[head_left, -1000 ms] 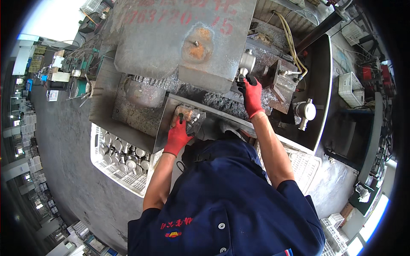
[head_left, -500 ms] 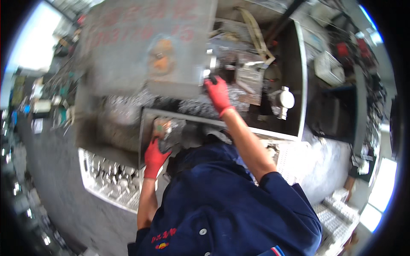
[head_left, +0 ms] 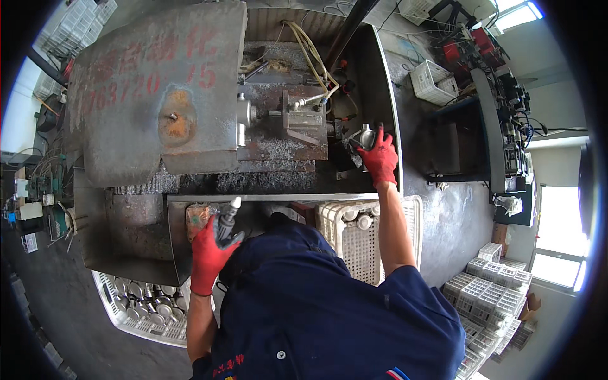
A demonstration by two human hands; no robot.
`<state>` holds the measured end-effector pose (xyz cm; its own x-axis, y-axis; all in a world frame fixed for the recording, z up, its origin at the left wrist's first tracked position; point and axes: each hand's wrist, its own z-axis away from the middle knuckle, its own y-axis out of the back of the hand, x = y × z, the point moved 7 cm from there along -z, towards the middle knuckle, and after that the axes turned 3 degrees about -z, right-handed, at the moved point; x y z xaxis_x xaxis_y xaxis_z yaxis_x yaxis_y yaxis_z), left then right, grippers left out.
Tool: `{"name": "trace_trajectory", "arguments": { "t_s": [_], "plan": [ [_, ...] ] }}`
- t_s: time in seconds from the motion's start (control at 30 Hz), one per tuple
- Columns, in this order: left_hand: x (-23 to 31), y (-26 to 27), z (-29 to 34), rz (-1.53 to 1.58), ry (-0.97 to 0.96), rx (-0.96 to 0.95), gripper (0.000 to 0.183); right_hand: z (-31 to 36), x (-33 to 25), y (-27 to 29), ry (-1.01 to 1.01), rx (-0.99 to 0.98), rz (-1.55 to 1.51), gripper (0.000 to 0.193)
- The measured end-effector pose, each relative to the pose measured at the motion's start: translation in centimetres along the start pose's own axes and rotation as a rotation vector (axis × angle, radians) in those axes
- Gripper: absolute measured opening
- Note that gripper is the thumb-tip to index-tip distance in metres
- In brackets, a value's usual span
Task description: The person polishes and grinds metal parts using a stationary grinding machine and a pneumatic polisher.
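My right hand, in a red glove with a dark palm, is closed around a silver round-bodied metal fitting at the right end of the machine's tray. My left hand, gloved alike, is in front of the machine. Its fingers wrap a dark grey tool with a pale pointed tip; its exact kind is unclear. Another silver fitting sits at the machine's spindle side, partly hidden by the grey metal cover. A steel fixture block stands to its right.
Metal chips lie along the machine bed. Pale hoses hang over the fixture. White crates of silver fittings stand below, one at the left and one in front. An orange-brown block sits beside my left hand.
My right hand has moved right, from beside the fixture to the fitting at the tray's right end, and has closed on it. The tool in my left hand now shows its pale tip.
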<state>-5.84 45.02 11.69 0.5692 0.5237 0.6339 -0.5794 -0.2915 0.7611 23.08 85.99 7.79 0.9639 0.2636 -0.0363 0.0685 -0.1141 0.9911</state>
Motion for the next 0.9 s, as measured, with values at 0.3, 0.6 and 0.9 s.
{"name": "trace_trajectory", "arguments": {
  "t_s": [0.3, 0.6, 0.9],
  "plan": [
    [2.7, -3.2, -2.8, 0.038, -0.035, -0.159, 0.065, 5.4, -7.6, 2.2, 0.344, -0.163, -0.647, 0.094],
    [5.2, -3.6, -4.7, 0.061, -0.080, -0.062, 0.069, 10.5, -12.1, 0.0, 0.688, -0.302, -1.128, 0.042],
    [6.6, -3.2, -4.4, 0.184, -0.137, 0.031, 0.066, 10.9, -14.3, -0.3, 0.666, -0.202, -1.158, 0.051]
  ]
}}
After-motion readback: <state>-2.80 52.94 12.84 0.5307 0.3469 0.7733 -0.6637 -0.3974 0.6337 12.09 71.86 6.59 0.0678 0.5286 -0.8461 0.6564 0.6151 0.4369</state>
